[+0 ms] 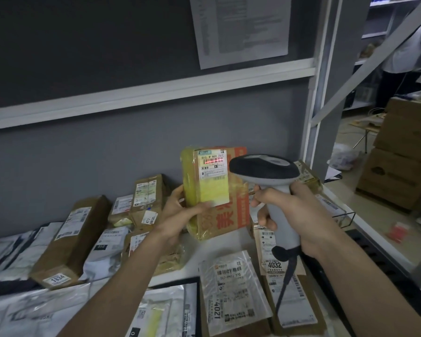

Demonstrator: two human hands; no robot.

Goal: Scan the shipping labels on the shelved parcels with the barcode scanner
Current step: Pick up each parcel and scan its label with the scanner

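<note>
Long box (71, 239): it lies far left on the shelf (224, 242), a tag on its near end reading 1834; the label on its top is too small for me to read.
Grey bag (105, 249): just right of the long box, it carries a black tag that looks like 010.
Small boxes (146, 198): stacked behind my left wrist; a white sticker on one reads something like 470, though I can't be sure.
Left hand (180, 215): I grip the parcel (214, 190) by its lower left edge, thumb across the front under the label, fingers curled behind. My forearm comes up from the lower left.
Parcel: upright and lifted off the shelf, wrapped in yellowish tape, large red characters printed on the cardboard at its right side.
Label (214, 176): white at the top, yellow lower down, facing me. I can make out roughly "M1 BS31" and "TLY"; a red scan line lies across the barcode.
Clear bag (233, 290): flat on the shelf below the parcel, label reading 4021.
Scanner (270, 183): grey handle, dark head, just right of the parcel with its head level with the label's barcode and near it, not touching. A black cable hangs from the base.
Flat parcel (289, 288): under the scanner cable, marked 4032.
Right hand (297, 212): wrapped tight round the scanner handle, index finger at the front. My forearm comes in from the lower right.
Cartons (404, 154): stacked on the floor far right, beyond the shelf post.
</note>
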